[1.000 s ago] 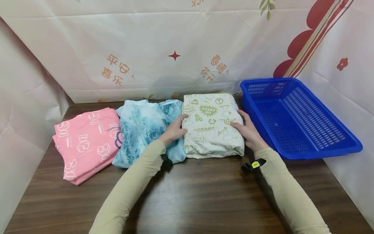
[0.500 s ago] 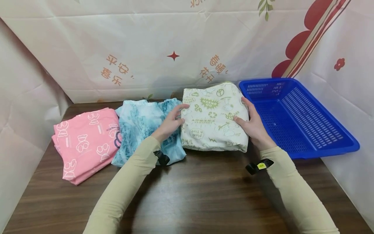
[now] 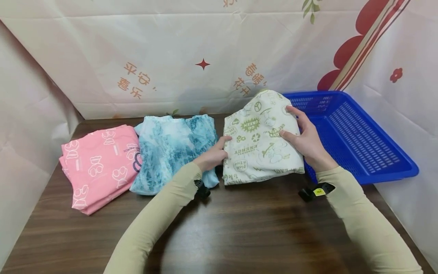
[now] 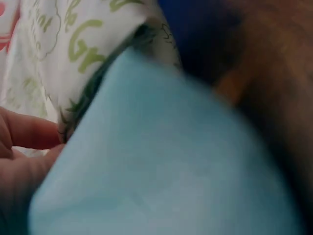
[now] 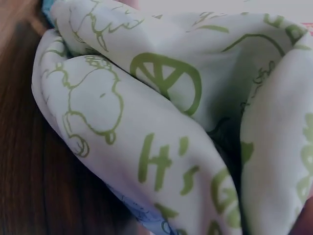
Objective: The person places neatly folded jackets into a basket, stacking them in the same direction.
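A folded white cloth with green lettering and cartoon figures (image 3: 254,148) is held between both hands, its right side raised and tilted. My left hand (image 3: 213,155) pinches its left edge, the thumb and a finger meeting there in the left wrist view. My right hand (image 3: 309,142) grips the right edge with the thumb on top; the fingers underneath are hidden. In the right wrist view the printed cloth (image 5: 122,112) fills most of the frame, its layers sagging apart at the fold. A folded blue-and-white marbled cloth (image 3: 171,140) lies close by my left hand.
A blue perforated plastic basket (image 3: 408,171) stands at the right, partly behind the printed cloth and my right hand. A folded pink cloth with white outlines (image 3: 102,167) lies at the left. Brown wooden tabletop (image 3: 219,232) stretches in front, with a printed curtain (image 3: 164,45) behind.
The printed cloth has come up off the table and shifted right toward the basket, tilting with its right side higher. Both hands moved with it; the left hand rose, then lowered.
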`<state>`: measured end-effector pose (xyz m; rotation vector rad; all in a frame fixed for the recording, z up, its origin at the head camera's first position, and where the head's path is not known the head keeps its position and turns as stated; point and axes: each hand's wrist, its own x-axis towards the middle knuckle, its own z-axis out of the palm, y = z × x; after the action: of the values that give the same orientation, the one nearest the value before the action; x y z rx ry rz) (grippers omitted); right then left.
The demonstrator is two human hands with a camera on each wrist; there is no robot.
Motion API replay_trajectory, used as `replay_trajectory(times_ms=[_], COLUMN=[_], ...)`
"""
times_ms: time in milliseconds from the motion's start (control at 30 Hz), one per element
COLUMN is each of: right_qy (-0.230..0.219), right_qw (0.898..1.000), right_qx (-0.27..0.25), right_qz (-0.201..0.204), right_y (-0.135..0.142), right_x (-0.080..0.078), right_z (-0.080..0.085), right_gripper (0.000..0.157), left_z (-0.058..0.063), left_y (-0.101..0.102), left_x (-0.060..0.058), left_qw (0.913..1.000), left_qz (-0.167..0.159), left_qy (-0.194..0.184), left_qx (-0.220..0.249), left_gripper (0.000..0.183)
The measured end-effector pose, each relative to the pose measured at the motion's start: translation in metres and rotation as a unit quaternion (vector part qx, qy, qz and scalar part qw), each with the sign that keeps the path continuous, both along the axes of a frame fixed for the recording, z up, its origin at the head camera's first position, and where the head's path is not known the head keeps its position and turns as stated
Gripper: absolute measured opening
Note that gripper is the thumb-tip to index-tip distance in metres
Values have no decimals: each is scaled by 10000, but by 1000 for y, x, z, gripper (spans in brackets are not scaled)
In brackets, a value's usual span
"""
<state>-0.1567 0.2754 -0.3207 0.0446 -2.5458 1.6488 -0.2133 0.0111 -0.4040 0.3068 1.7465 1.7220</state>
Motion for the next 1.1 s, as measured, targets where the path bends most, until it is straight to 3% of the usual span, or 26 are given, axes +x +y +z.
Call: replay_trajectory(times_ms=[133,233,467,667,767,900,967,1033,1100], right_qy=[-6,-45,105,274,190,70,38,-29,-120], right_qw=[9999,9998,9991,9910,9816,9727,9728,9746,9792], right_qx=[24,-80,-403,-1207,-1747,-2125,-2126,-2080,-1909], right_qz=[-97,-201,34,512,753,931,916,829,680], right_y=[-1,-1,-12,-33,-40,-44,-41,-36,-28], right_x=[1,3,4,5,6,7,7,7,6], right_z=[3,8,35,66,78,86,88,87,84], right_gripper=[68,64,60,58,58,58,58,59,58], left_z=[-5,-5,-5,-7,-8,-7,-6,-4,-2], left_y=[11,17,21,18,17,17,15,11,6], left_x=[2,2,0,3,6,11,13,12,8], left_qw=[9988,9991,9957,9879,9728,9387,9250,9187,9134], left_qz=[-31,123,302,159,-200,-633,-532,-214,212], left_qy=[181,85,-738,-905,-1238,-1672,-1740,-1694,-1709], left_qx=[-445,-393,476,1250,1948,2949,3336,3561,3687], left_gripper=[75,70,64,71,76,71,60,48,52])
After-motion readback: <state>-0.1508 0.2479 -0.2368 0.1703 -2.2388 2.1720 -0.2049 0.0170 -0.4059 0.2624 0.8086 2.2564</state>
